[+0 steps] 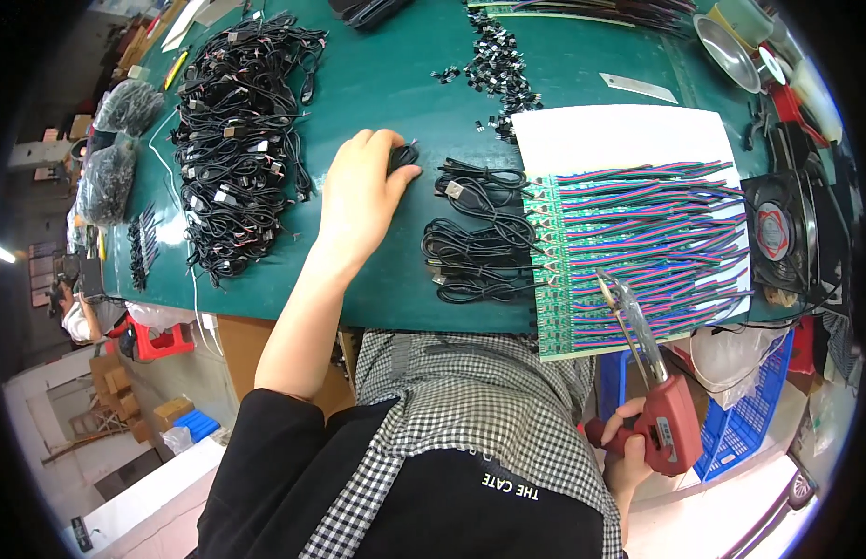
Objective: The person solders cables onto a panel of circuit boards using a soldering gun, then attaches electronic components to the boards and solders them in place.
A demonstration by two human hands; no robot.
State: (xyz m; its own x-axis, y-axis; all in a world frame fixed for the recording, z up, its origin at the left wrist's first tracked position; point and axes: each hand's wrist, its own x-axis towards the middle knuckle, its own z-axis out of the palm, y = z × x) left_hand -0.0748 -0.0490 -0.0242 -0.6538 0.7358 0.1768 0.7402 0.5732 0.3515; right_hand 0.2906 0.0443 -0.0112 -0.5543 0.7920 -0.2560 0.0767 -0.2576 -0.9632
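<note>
My left hand (352,200) is closed on a coiled black cable (404,158) above the green table. In my right hand (628,455), low at the right, is a red soldering gun (673,427) with its tip up. The tip appears over the near end of a row of small green circuit boards (557,289). Bundled blue, red and black wires (656,224) run rightward from the boards over a white sheet (628,135). Several coiled black cables (470,256) lie with their ends at the boards' left edge.
A large heap of black cables (232,149) covers the table's left part. Small black connectors (493,70) are scattered at the back. A metal blade-like strip (638,88), a steel bowl (727,52) and a black fan (777,233) are at right. Blue crates (745,410) stand below.
</note>
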